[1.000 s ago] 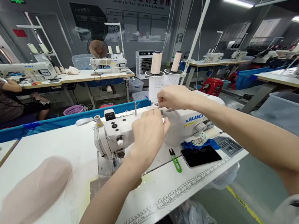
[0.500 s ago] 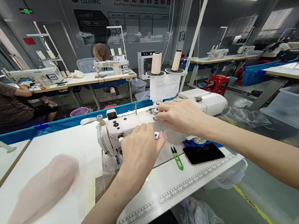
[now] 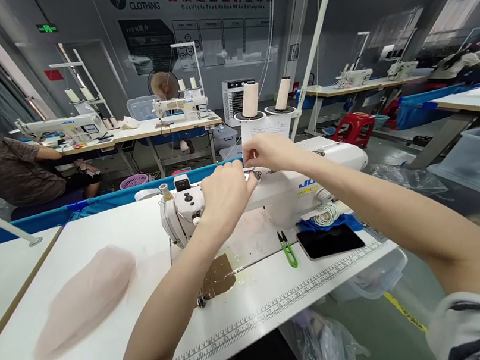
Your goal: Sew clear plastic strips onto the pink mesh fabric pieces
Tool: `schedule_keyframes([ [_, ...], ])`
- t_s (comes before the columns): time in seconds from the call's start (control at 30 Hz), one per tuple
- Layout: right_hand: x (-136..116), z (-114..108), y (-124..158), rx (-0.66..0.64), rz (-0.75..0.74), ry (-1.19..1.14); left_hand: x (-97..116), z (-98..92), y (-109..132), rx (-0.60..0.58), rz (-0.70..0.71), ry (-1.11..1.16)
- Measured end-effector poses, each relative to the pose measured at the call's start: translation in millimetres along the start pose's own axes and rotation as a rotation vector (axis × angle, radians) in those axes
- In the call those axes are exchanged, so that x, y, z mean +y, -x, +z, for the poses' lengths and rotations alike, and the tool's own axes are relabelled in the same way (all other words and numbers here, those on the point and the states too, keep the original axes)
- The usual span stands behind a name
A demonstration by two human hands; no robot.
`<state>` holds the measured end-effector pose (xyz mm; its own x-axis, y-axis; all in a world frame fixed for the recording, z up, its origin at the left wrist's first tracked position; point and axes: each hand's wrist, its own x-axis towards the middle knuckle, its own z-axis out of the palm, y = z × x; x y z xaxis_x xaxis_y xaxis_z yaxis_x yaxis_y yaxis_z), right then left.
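Note:
A white sewing machine (image 3: 277, 189) stands on the white table. Over the top of its arm, my left hand (image 3: 227, 192) has its fingers bent; what its fingertips touch is hidden. Just right of it, my right hand (image 3: 269, 152) pinches with thumb and forefinger near the small thread guides, and anything between the fingertips is too small to make out. Behind the hands are two cream thread cones (image 3: 250, 99) and a sheet of paper. Green thread snips (image 3: 287, 251) and a black phone (image 3: 330, 241) lie in front of the machine.
Sheer pinkish fabric (image 3: 86, 299) lies on the table's left side. A measuring tape (image 3: 243, 324) runs along the front edge. Blue cloth (image 3: 350, 222) is beside the phone. A seated person (image 3: 3, 167) is at the far left. A thread-stand pole (image 3: 317, 30) rises behind.
Both hands have moved up from the machine's front to the top of its arm, closer together. The view has shifted slightly, and the brown patch on the table is more exposed.

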<state>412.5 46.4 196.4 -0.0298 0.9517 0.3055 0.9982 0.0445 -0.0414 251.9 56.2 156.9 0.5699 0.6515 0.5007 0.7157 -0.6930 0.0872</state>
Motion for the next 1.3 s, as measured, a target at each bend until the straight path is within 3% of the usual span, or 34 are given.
schedule_keyframes([
  [0.13,11.8,5.1,30.1,0.058,0.015,-0.027,11.3,7.4,7.0,-0.033,0.044,0.028],
  [0.2,12.1,10.4,46.1,0.174,0.0,-0.006,13.6,9.8,14.9,-0.047,0.063,0.044],
  [0.33,0.9,18.9,61.2,0.25,-0.151,0.173,10.1,5.8,31.7,-0.093,0.051,0.037],
  [0.47,-19.2,18.8,49.1,0.241,-0.31,0.245,-0.7,-8.0,40.0,-0.095,-0.019,-0.041],
  [0.57,-24.7,14.5,25.8,0.139,-0.265,0.096,-9.2,-15.5,31.0,-0.056,-0.067,-0.115],
  [0.63,-18.8,11.8,8.2,0.04,-0.14,-0.137,-12.9,-16.6,17.6,-0.026,-0.07,-0.152],
  [0.73,0.6,11.5,-10.6,-0.016,-0.051,-0.285,-12.3,-13.5,-5.0,-0.027,-0.031,-0.158],
  [0.87,25.8,19.0,-7.2,-0.021,0.002,-0.437,-0.2,-6.4,-17.9,-0.075,0.038,-0.116],
  [1.1,26.8,27.0,36.5,0.18,-0.012,-0.525,13.0,1.3,5.8,-0.094,0.083,-0.096],
  [1.23,15.7,24.7,44.9,0.302,-0.147,-0.285,10.2,1.5,16.7,-0.104,0.087,-0.095],
  [1.3,12.0,24.5,44.9,0.335,-0.143,-0.174,9.8,1.3,20.3,-0.109,0.088,-0.087],
])
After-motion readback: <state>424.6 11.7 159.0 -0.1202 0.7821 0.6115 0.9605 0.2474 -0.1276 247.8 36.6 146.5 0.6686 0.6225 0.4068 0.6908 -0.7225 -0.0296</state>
